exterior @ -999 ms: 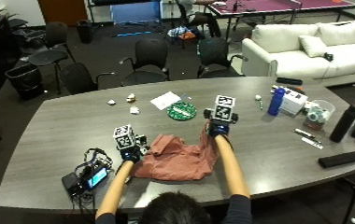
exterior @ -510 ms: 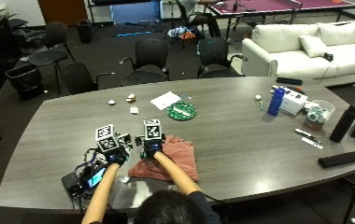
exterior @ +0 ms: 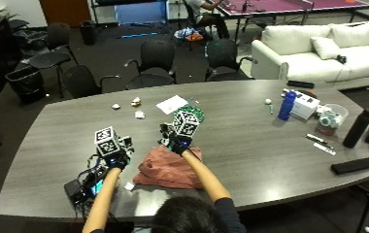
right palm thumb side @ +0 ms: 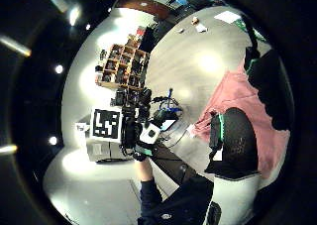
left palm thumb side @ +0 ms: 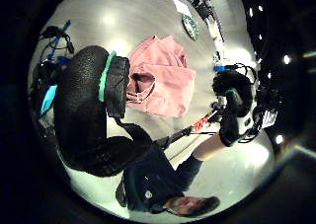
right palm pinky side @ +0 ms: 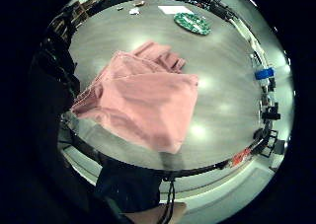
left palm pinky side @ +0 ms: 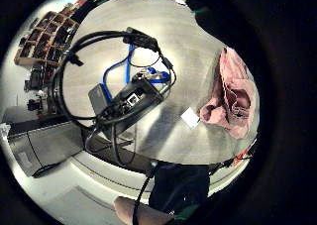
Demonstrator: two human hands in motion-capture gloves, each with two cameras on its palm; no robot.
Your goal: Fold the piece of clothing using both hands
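While the crumpled pink cloth garment (exterior: 170,168) lies bunched on the long grey oval counter (exterior: 249,141) near its front edge, I read the fold as partly done: the cloth is gathered into a compact, roughly rectangular heap, with layers doubled over one another, but its edges look uneven and one corner is rumpled. My right hand (exterior: 180,144) hangs over the garment's far edge, and I cannot tell from any view whether its grip is curled or slack; the right palm views show the pink cloth spread just under it, not pinched. My left hand (exterior: 115,158) is off to the left of the garment, apart from it, above the black device with looped cables (left palm pinky side: 130,102) that sits beside the cloth. In the left thumb-side view its thumb and finger curve toward each other with nothing between them, so I judge that grip relaxed and holding nothing. What remains, as I see it, is to take the cloth with both hands, square the edges, and make a last fold and flatten.
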